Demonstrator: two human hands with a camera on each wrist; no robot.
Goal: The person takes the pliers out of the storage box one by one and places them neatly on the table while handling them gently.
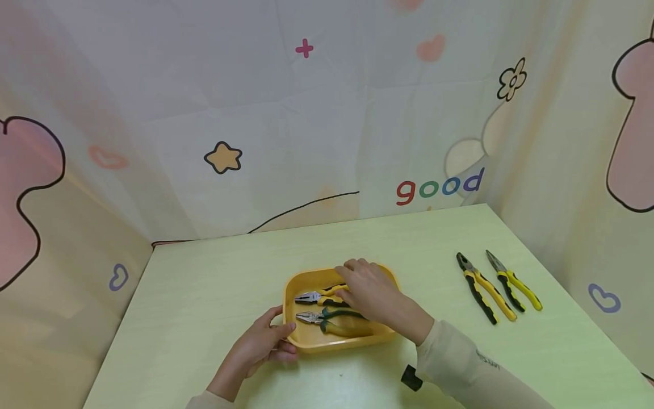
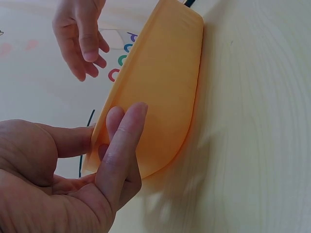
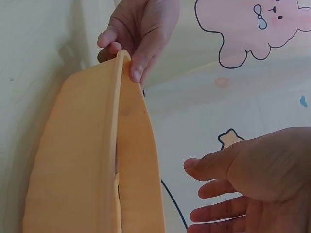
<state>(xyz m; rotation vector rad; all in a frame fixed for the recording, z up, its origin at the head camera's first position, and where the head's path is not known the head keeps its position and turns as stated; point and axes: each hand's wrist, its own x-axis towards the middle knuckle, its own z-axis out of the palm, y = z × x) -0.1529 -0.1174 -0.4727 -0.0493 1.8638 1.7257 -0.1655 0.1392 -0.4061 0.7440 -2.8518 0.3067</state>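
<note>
My left hand (image 1: 258,343) grips the left end of a yellow plastic tray (image 1: 337,345), thumb over the rim and fingers against the outer wall. In the left wrist view that hand pinches the tray wall (image 2: 155,73). Inside lie combination pliers with yellow-and-black handles (image 1: 327,295) and, nearer me, pliers with green-and-yellow handles (image 1: 344,330), jaws toward the left. Over the tray's right part is my right hand (image 1: 370,289), hiding the handle ends. The right wrist view shows its fingers (image 3: 218,208) spread loosely with nothing between them, beside the tray wall (image 3: 77,145).
On the table's right side lie yellow-and-black combination pliers (image 1: 480,284) and, beside them, long-nose pliers (image 1: 511,281). A small black block (image 1: 411,378) shows by the right sleeve. Printed curtains (image 1: 317,142) hang behind the pale green table (image 1: 204,284) and at both sides.
</note>
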